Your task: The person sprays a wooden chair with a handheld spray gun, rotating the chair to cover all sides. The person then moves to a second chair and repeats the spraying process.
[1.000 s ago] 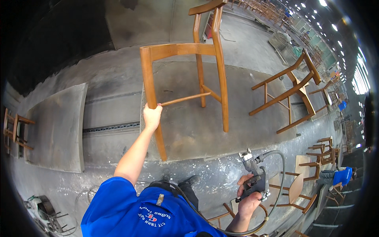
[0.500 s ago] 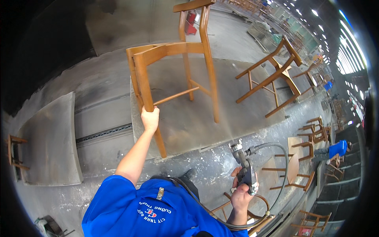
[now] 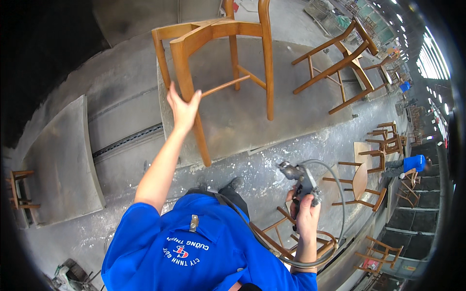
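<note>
In front of me a brown wooden chair frame (image 3: 223, 30) without a seat panel stands on a grey board (image 3: 228, 131). My left hand (image 3: 182, 110) is at its near front leg, beside the lower rung, with thumb and fingers spread apart and the palm against or very close to the leg. To the right, my right hand (image 3: 306, 218) is wrapped round the handle of a spray gun (image 3: 302, 180), whose head points up and left. A grey hose (image 3: 343, 203) loops from the gun back toward my body. My right fingers are partly hidden behind the handle.
Another chair frame (image 3: 335, 72) lies tipped on the board's right side. More chairs (image 3: 359, 182) are on the floor at right, near a person in blue (image 3: 413, 167). A chain track (image 3: 128, 140) runs at left, beside another board (image 3: 58, 165). Close by my right arm is a chair (image 3: 272, 233).
My left hand has loosened from its grip on the chair leg, its fingers spreading. The chair sits higher in view and looks turned slightly. The spray gun has tilted, and the spray mist is gone.
</note>
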Demonstrator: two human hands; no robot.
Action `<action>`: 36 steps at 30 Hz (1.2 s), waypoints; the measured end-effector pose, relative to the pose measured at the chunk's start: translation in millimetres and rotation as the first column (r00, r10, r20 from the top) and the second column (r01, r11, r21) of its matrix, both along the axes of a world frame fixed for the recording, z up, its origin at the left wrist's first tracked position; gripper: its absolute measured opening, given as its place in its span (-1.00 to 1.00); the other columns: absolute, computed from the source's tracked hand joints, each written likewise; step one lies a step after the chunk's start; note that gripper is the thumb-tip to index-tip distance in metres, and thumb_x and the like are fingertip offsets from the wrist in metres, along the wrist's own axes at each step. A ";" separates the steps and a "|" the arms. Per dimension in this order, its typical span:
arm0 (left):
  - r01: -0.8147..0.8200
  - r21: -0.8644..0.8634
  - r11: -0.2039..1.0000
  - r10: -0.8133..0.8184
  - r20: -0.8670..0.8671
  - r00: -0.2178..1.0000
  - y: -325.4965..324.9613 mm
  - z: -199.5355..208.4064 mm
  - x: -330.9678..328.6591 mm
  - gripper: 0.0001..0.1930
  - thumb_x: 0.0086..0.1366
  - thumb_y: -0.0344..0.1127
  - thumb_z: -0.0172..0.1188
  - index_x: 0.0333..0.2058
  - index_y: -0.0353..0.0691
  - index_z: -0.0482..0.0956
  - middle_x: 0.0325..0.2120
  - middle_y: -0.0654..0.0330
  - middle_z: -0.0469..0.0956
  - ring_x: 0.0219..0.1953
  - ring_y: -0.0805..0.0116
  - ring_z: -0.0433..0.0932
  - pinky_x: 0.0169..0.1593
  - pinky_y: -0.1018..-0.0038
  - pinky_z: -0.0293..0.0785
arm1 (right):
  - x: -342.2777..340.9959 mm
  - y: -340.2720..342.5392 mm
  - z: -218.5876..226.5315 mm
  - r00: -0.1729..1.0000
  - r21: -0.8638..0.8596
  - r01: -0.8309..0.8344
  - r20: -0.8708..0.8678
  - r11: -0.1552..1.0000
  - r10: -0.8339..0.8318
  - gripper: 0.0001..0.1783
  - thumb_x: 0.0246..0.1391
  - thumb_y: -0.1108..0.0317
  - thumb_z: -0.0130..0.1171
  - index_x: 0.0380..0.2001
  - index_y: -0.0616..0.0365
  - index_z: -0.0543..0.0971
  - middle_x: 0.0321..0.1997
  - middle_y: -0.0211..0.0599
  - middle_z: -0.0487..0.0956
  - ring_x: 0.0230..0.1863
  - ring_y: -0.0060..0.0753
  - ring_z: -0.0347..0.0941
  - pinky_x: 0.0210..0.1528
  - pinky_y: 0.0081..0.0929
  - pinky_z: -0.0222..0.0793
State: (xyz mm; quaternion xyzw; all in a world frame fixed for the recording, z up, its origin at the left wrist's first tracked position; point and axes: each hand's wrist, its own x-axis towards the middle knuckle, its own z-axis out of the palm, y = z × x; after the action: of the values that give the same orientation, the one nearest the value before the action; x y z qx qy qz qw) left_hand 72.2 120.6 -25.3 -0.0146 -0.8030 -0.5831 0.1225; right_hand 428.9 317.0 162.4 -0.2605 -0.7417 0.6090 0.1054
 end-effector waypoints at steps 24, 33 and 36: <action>0.099 0.273 0.957 -0.179 0.287 0.941 60.1 10.9 15.3 -0.39 0.12 -0.33 0.34 0.14 -0.34 0.36 -0.13 0.11 0.53 -0.06 0.30 0.51 0.06 0.38 0.41 | 25.9 -4.7 -86.5 0.926 0.495 0.199 0.186 0.846 -0.327 -0.70 0.30 0.23 0.16 -0.08 0.25 0.50 -0.53 -0.18 0.53 -0.52 -0.34 0.49 -0.42 -0.32 0.38; 0.027 0.408 0.912 -0.207 0.404 0.891 84.7 -38.3 112.2 -0.40 0.12 -0.41 0.35 0.13 -0.33 0.34 -0.01 0.15 0.45 0.04 0.32 0.44 0.12 0.37 0.37 | 67.0 -4.8 -66.9 0.787 -0.024 0.594 -0.191 0.804 -0.587 0.05 -0.09 -0.68 -0.03 -0.02 0.17 0.49 -0.37 -0.34 0.55 -0.64 -0.74 0.29 -0.67 -0.74 0.14; 0.083 0.427 0.900 -0.293 0.452 0.842 86.2 -62.3 140.5 -0.22 0.21 -0.44 0.32 0.36 -0.29 0.14 0.21 0.01 0.34 0.30 0.19 0.30 0.33 0.28 0.25 | 78.2 8.7 -46.2 0.808 0.195 0.558 -0.349 0.807 -0.474 0.24 -0.28 -0.81 -0.09 0.05 0.19 0.46 -0.28 -0.34 0.52 -0.60 -0.72 0.27 -0.62 -0.74 0.15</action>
State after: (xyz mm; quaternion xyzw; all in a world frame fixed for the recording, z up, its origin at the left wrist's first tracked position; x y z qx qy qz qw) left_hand 212.7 206.8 -87.6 0.0832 -0.6682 -0.7238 -0.1510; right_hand 507.0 325.7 116.3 -0.3457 -0.6989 0.4729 0.4105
